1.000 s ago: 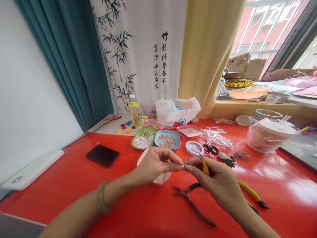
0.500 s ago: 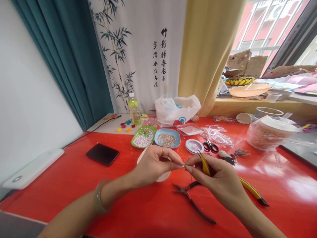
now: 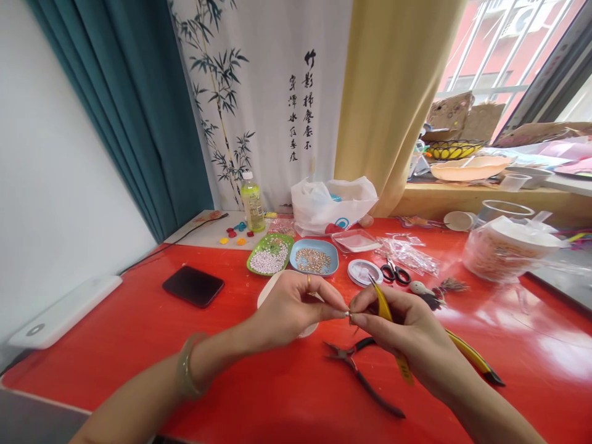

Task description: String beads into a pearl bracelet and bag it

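My left hand [image 3: 296,308] is closed in a pinch on a small shiny bead [image 3: 347,314], its thumb and index finger meeting my right fingertips. My right hand [image 3: 407,320] is closed too, with yellow tweezers [image 3: 383,305] tucked in it, their dark points facing up and away. Its thumb and index finger pinch at the bead's other side, where a thin strand seems to hang, too fine to make out. Beneath my left hand a white bowl [image 3: 271,290] is partly hidden. Dark-handled pliers [image 3: 345,354] lie spread on the red table [image 3: 259,394] below the hands.
Behind my hands stand a green tray [image 3: 250,262] of white beads and a blue tray [image 3: 336,266] of gold beads. Scissors [image 3: 395,272], a white spool [image 3: 364,272] and yellow-handled pliers [image 3: 476,359] lie rightward. A phone [image 3: 193,286] lies left; a bottle [image 3: 253,206] stands behind.
Both hands, still pinched together, have shifted slightly right in view. The tweezers' yellow lower end now shows below my right palm. The other things keep their places on the table.
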The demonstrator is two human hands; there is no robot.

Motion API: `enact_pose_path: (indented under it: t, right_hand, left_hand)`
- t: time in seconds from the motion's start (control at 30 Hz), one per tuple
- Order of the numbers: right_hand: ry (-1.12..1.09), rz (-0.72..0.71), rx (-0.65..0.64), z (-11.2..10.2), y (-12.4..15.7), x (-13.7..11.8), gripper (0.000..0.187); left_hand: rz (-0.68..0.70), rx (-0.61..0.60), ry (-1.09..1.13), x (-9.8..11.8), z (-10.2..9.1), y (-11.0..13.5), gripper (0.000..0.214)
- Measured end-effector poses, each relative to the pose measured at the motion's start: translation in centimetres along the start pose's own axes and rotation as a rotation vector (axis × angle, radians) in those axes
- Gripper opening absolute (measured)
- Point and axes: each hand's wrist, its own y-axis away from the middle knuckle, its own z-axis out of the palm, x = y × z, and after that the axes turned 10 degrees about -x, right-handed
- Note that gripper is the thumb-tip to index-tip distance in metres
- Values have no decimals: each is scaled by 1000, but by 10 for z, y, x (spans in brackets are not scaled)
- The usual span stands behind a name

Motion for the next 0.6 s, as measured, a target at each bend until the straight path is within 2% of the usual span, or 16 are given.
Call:
enact_pose_path:
  t: [0.3,0.6]
  right_hand:
    - [-11,7,12,0,0,5,14]
    - [25,51,26,2,0,-7,13]
  left_hand:
    - [74,-29,-62,5,2,3,8]
    - [71,3,-103,1,3,4,12]
